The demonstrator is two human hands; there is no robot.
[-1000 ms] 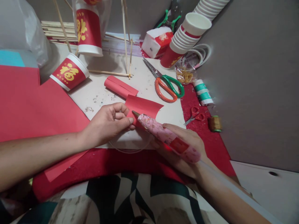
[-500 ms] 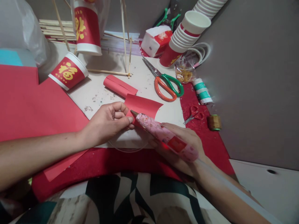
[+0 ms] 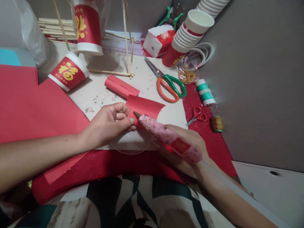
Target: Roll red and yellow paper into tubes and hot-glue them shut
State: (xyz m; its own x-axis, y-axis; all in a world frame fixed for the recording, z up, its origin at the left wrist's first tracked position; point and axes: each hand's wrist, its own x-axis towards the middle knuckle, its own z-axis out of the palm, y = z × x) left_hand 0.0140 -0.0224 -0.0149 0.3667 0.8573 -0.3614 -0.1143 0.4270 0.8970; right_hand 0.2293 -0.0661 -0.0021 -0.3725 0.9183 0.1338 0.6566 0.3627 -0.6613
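My left hand (image 3: 114,120) pinches the left edge of a small curved piece of red paper (image 3: 147,106) between thumb and fingers. Wrapped around the body of a pink hot glue gun (image 3: 163,131) is my right hand (image 3: 187,148). The gun's brown nozzle lies over the paper, close to my left thumb, and a clear glue stick (image 3: 228,180) runs out of its rear along my forearm. Whether the nozzle touches the paper I cannot tell. Just beyond the paper rests a rolled red paper tube (image 3: 121,86) on the white board (image 3: 95,98).
Large scissors (image 3: 166,79) lie past the paper, small red scissors (image 3: 196,116) to the right near a thread spool (image 3: 217,123). Stacked paper cups (image 3: 187,34) stand at back right. A tilted cup (image 3: 68,71) and a wooden stick frame (image 3: 127,41) are at the back; large red paper (image 3: 35,107) covers the left.
Both hands, the paper and the glue gun hold nearly the same positions. The whole view has shifted very slightly.
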